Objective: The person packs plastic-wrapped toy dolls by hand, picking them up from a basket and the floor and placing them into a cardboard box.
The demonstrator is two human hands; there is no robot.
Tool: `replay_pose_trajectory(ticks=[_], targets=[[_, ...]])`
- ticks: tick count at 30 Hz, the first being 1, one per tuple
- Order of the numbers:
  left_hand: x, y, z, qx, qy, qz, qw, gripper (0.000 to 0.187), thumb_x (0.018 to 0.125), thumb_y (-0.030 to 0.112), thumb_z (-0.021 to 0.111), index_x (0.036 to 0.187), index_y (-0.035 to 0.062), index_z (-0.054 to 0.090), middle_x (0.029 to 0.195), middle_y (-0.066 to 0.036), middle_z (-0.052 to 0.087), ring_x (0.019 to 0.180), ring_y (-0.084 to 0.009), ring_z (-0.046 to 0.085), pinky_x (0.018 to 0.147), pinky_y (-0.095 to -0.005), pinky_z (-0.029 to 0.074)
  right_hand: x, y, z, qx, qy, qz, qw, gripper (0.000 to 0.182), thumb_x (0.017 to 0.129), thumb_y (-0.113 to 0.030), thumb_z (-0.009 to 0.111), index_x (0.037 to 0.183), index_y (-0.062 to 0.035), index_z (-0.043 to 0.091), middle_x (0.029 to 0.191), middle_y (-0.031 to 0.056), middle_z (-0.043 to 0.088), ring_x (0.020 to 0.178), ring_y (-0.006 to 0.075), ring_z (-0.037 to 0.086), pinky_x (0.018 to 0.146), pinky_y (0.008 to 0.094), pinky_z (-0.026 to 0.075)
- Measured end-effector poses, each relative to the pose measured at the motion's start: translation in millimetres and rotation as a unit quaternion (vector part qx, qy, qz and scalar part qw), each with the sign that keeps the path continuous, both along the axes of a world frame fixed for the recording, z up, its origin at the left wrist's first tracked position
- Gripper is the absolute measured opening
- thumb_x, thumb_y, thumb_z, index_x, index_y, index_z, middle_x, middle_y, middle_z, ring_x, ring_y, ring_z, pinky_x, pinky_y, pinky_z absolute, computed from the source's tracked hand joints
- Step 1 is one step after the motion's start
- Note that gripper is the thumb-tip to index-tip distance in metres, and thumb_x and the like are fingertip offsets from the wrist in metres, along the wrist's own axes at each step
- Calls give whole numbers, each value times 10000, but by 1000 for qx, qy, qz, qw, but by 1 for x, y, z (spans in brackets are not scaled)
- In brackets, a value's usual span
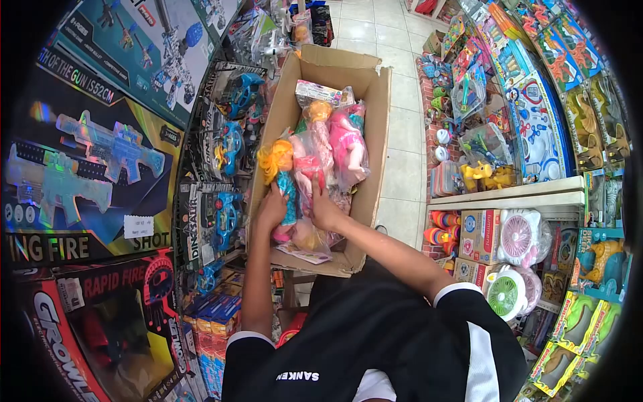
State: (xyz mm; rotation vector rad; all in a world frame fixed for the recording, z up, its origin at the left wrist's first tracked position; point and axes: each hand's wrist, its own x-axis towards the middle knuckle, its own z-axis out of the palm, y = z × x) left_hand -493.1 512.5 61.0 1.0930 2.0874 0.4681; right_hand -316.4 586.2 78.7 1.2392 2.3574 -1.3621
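Note:
An open cardboard box [376,154] in front of me holds several dolls in clear plastic bags. At the box's left wall, my left hand [271,209] is closed on the side of a doll with orange-yellow hair and a teal dress [287,194]. My right hand [324,209] is closed on a bagged doll in red and pink [309,166] in the middle, its index finger stretched along the bag. The other fingers are partly hidden. Farther right lies a doll in bright pink [347,144]. A doll with orange hair [319,111] lies toward the far end.
Boxed toy guns [87,161] are stacked close on my left, beside blue toys in black packaging [231,147]. A shelf [509,193] with bagged toys stands right, with small fans [507,293] below. A tiled floor aisle [402,107] runs beyond the box.

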Motion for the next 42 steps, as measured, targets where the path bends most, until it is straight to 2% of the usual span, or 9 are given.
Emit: replay_pose_trajectory(ticks=[4, 14, 21, 25, 28, 32, 37, 39, 42], targets=[[-13, -14, -19, 60, -48, -78, 994, 783, 922, 234, 584, 1481, -22, 99, 1381, -327, 430, 1178, -500, 499, 970, -518, 423, 7, 16, 19, 8, -32, 76, 997, 1064, 856, -202, 663, 1490, -13, -171, 1213, 371, 526, 1059, 459, 593, 908, 466, 480], [0, 13, -35, -86, 32, -97, 991, 899, 876, 289, 658, 1468, -43, 69, 1415, -338, 377, 1129, -488, 550, 930, -527, 463, 3, 32, -18, 29, -244, 61, 967, 1004, 832, -162, 637, 1518, -26, -83, 1201, 292, 589, 1068, 407, 620, 894, 478, 503], [4, 4, -39, -51, 52, -75, 994, 831, 867, 340, 666, 1428, -47, 190, 1407, -323, 396, 1131, -475, 553, 919, -523, 470, 18, 30, -36, 34, -178, 70, 981, 998, 833, -247, 658, 1509, 19, -27, 1194, 313, 584, 1094, 420, 600, 931, 458, 488], [18, -6, -9, -11, 51, -69, 996, 763, 889, 355, 634, 1424, -57, 280, 1425, -325, 371, 1187, -474, 507, 954, -500, 452, 27, 29, -18, 50, -43, -2, 998, 778, 829, -233, 662, 1430, 78, 279, 1148, 315, 599, 1080, 432, 595, 915, 476, 476], [51, -16, 7, 107, 159, -4, 981, 677, 910, 318, 605, 1411, -50, 336, 1432, -340, 348, 1225, -473, 471, 1005, -489, 415, 57, 27, 40, 149, 140, 7, 979, 313, 879, -96, 582, 1142, 72, 605, 1099, 264, 635, 1015, 383, 626, 854, 445, 484], [137, -12, 71, 235, 142, 1, 962, 537, 929, 213, 564, 1367, -51, 403, 1416, -336, 361, 1248, -448, 445, 1048, -484, 373, 114, 35, 84, 229, 394, -71, 887, 185, 872, -22, 549, 1035, 10, 629, 967, 189, 634, 954, 352, 620, 831, 402, 483], [265, 1, 111, 400, 12, -44, 915, 391, 918, 125, 584, 1270, -25, 499, 1324, -207, 474, 1190, -356, 516, 1001, -412, 425, 232, 63, 59, 251, 334, -212, 884, 133, 882, -22, 555, 993, -9, 627, 952, 156, 641, 904, 301, 638, 767, 364, 494], [321, 6, 109, 360, -218, -45, 906, 302, 923, 142, 599, 1198, 22, 566, 1229, -139, 541, 1090, -278, 586, 892, -369, 489, 290, 72, 17, 193, 293, -275, 895, 129, 882, -50, 568, 989, -15, 632, 951, 149, 652, 903, 278, 652, 749, 359, 503], [384, 14, 34, 312, -171, -68, 932, 240, 917, 120, 585, 1137, 25, 592, 1166, -145, 581, 1017, -294, 613, 840, -364, 515, 404, 80, -73, 161, 175, -243, 941, 243, 864, -214, 615, 1009, -23, 655, 941, 165, 679, 915, 274, 669, 782, 373, 516]])
